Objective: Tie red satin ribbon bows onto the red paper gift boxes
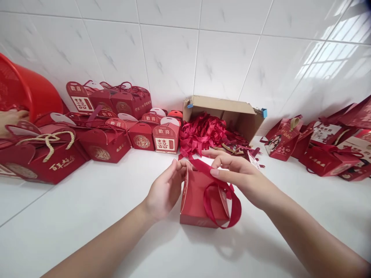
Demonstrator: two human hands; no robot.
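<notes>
A small red gift box (201, 199) stands on the white surface in front of me. Along its left side, my left hand (165, 191) has its fingers curled against the side flap and steadies it. A red ribbon (237, 210) runs over the box's top and hangs in a loop down its near right side. Above the box, my right hand (243, 173) pinches the ribbon between thumb and fingers. The ribbon's far end near the left fingertips is partly hidden.
Behind lies a cardboard box (220, 101) on its side, spilling a heap of red ribbons (199, 129). Finished-looking red boxes (106, 143) line the left, more bags (282, 139) the right. At the left edge is another person's hand (11, 121) beside a red basket (43, 90).
</notes>
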